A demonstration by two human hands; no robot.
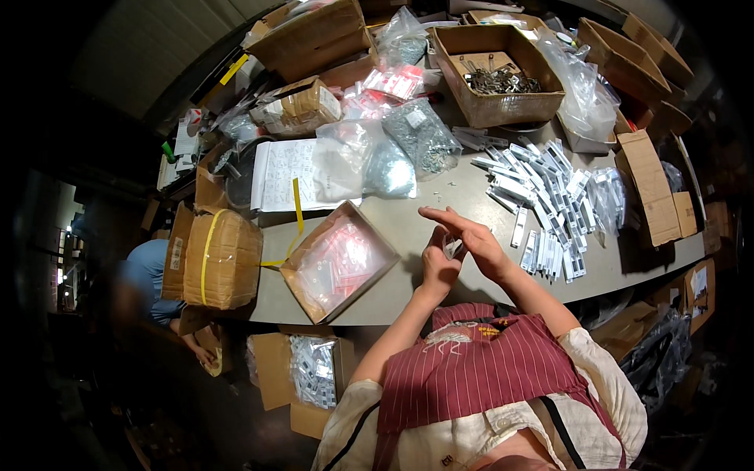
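Observation:
My left hand (441, 265) and my right hand (481, 245) meet over the table in front of my apron. Between them shows a small, shiny, pale piece (452, 248), too small to name. My left fingers are closed round it. The right hand lies partly over the left, its fingers long and close together, its thumb side against the same piece. Left of my hands stands an open cardboard box (382, 263) with clear, red-marked plastic bags (340, 259) inside. On the right lies a heap of white and grey metal slide-like parts (542, 188).
Bags of small metal parts (424, 140) and a written notepad (275, 177) lie farther back. A box of metal pieces (495, 102) stands at the back. A yellow-strapped carton (224, 259) sits at the left edge. Below is an open carton (271, 369); a person in blue (149, 275) bends at far left.

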